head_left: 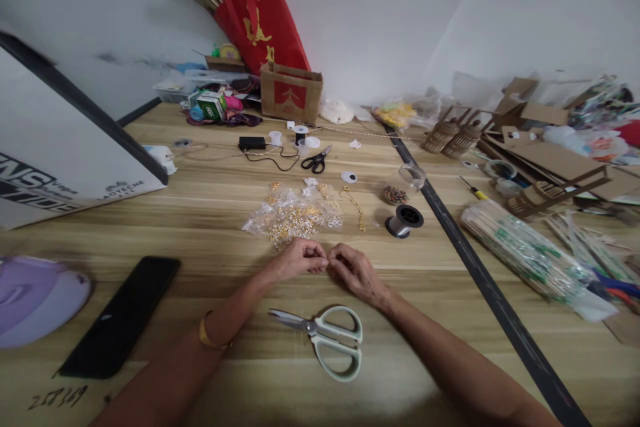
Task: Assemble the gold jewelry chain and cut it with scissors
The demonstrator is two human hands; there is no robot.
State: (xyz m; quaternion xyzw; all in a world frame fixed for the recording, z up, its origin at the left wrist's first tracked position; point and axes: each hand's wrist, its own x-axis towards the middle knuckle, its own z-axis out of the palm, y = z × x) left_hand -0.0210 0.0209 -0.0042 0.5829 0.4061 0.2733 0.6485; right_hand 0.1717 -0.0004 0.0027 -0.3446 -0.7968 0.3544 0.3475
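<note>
My left hand (304, 259) and my right hand (356, 273) meet at the fingertips over the wooden table. Both are closed in a pinch, and whatever lies between the fingers is too small to make out. Just beyond them spreads a pile of gold and silver beads (295, 221), partly in clear plastic bags. To its right lies a short gold chain (356, 207). A spool of thin wire (403, 221) stands farther right, beside a clear jar of brown beads (396, 195). Nearer to me, below my hands, rest pale green-handled scissors (320, 340).
Black scissors (317, 159) and a black adapter (252, 143) with its cord lie beyond the beads. At left are a phone (123, 317), a purple object (43, 300) and a large box (70, 140). Wrapped sticks (525, 250) lie right of a dark strip (480, 277).
</note>
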